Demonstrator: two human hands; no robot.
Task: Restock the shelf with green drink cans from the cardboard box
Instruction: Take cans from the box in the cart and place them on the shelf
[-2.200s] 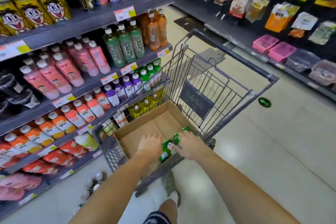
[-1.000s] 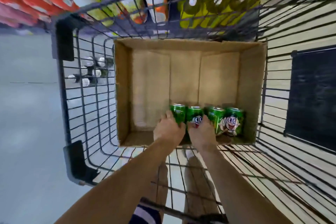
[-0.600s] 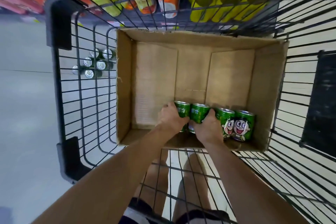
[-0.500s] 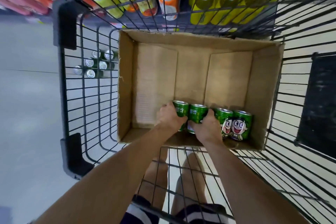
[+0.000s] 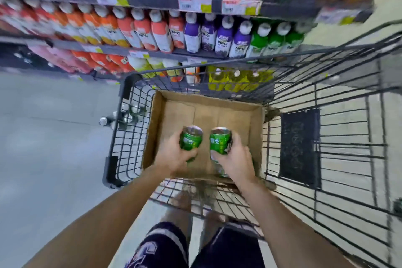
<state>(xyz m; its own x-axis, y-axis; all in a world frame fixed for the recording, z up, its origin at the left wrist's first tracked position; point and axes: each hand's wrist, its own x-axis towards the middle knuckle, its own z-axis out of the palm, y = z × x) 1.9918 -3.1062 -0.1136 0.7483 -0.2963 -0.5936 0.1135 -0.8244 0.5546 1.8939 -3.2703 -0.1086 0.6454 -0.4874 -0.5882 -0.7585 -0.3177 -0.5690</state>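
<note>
An open cardboard box (image 5: 256, 128) sits in a black wire shopping cart (image 5: 326, 137). My left hand (image 5: 174, 154) grips one green drink can (image 5: 191, 140) and holds it above the box floor. My right hand (image 5: 236, 159) grips a second green can (image 5: 220, 140) beside it. A bit of green from another can (image 5: 220, 172) shows under my right hand; the rest of the box's near edge is hidden by my hands. The picture is blurred by motion.
Shelves of bottled drinks (image 5: 152, 32) in orange, purple and green run across the top, with yellow bottles (image 5: 235, 81) low behind the cart. Several green cans (image 5: 124, 115) stand on the grey floor left of the cart. My legs stand below the cart's near end.
Both hands have each lifted a green can out of the row at the box's near wall. My view has pulled back and tilted up, so the shelves now show.
</note>
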